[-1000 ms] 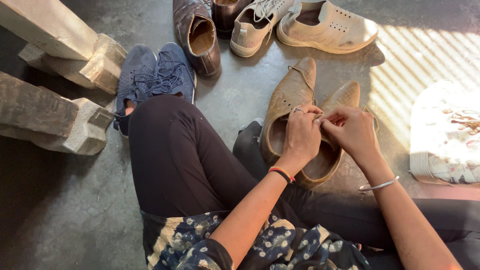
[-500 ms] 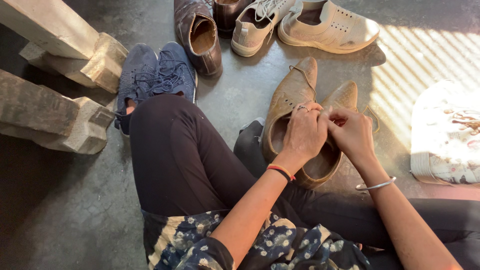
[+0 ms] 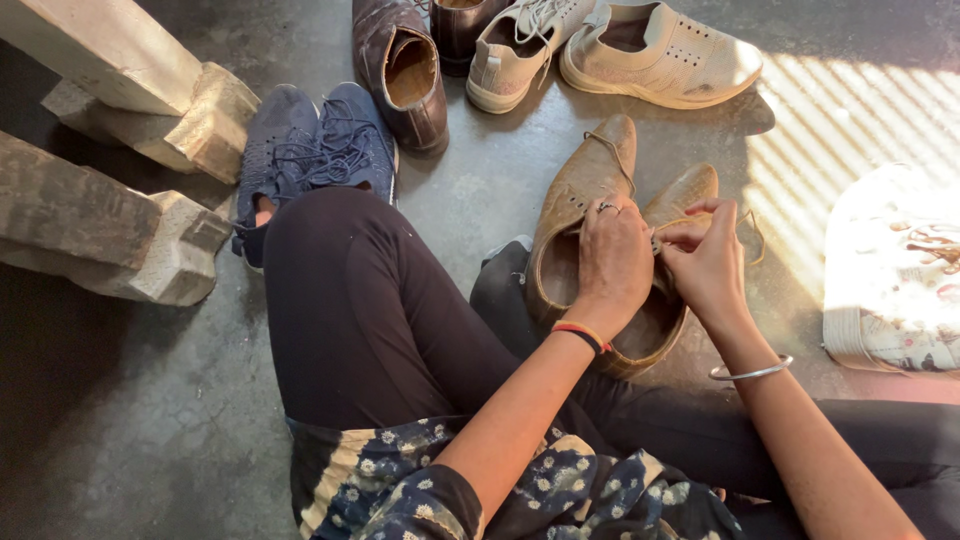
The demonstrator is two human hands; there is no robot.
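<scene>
While pinching a lace [image 3: 668, 225], left hand [image 3: 612, 252], right hand [image 3: 705, 255], both over tan shoes [image 3: 585, 195], concrete floor [image 3: 480, 190].

A pair of blue sneakers [image 3: 315, 150] is set beside two concrete blocks [image 3: 130, 180] on the floor [image 3: 150, 420]. Dark brown leather shoes [image 3: 405, 65] and pale beige sneakers [image 3: 660, 55] are ranged farther off. A white patterned cloth [image 3: 895, 270] is seen at right, sunlit.

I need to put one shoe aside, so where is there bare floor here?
Bare concrete floor lies between the navy sneakers and the tan lace-up shoes. More lies lower left, beside the knee. The sunlit strip toward the printed cloth bundle is narrower. The top, around the dark brown shoe and beige sneakers, is crowded.
</scene>
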